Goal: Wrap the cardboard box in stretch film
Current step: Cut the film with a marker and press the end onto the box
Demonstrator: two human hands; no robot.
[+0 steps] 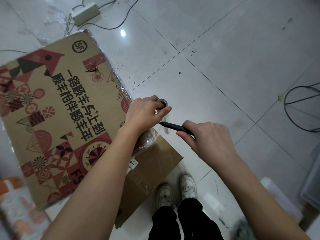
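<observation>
Cardboard box (57, 108), big and flat-faced, printed with red and black patterns, black characters and an SF logo, fills the 9 o'clock half of the head view. It rests on a plain brown carton (150, 168) at 6 o'clock, on a pale tiled floor (225, 58). Clear stretch film (147, 137) lies glossy and wrinkled along the box's 3 o'clock edge and bunches at the corner beneath the left wrist.

Left hand (145, 113) at centre, fingers curled round a stretch film roll (162, 102); only the roll's end ring shows past the knuckles, thumb pointing to 3 o'clock. A thin strip of film hangs just below the thumb.

Right hand (207, 137) at 4 o'clock from it, fingers curled round a black utility knife (174, 126), thumb along the handle. Knife tip points to 9 o'clock, right at the left hand's lower edge; contact unclear.

White sneakers (176, 189) and black trousers at 6 o'clock. Power strip (85, 13) with cables at 11 o'clock. Dark cable loop (301, 108) at 3 o'clock.
</observation>
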